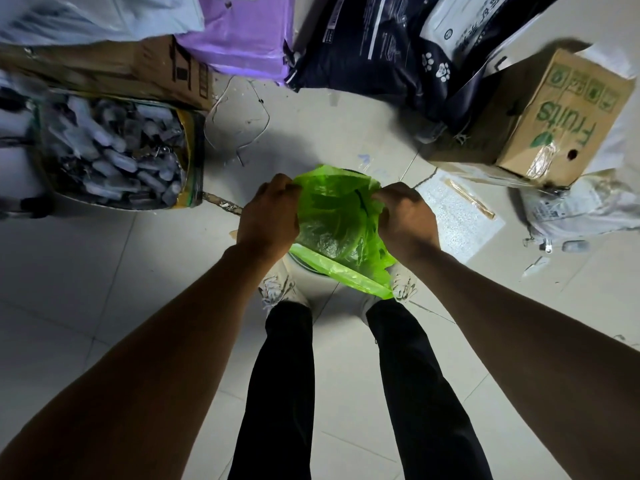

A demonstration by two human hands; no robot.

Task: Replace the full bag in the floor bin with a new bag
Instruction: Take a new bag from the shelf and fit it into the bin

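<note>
Your left hand (268, 213) and right hand (407, 220) each pinched the green bag (334, 220) above the bin (308, 266), probably to spread its mouth open

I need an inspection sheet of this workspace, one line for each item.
Surface: pale tiled floor, scraps scattered on it.
Job's things: green bag bunched over the bin, which is mostly hidden.
Clutter: Fruits carton, box of bottles, dark sack, purple sack.
Grips: left hand and right hand each pinch the bag's edge.
Cables: thin wire lying on floor.
Surroundings: the person's shoes stand beside the bin.
</note>
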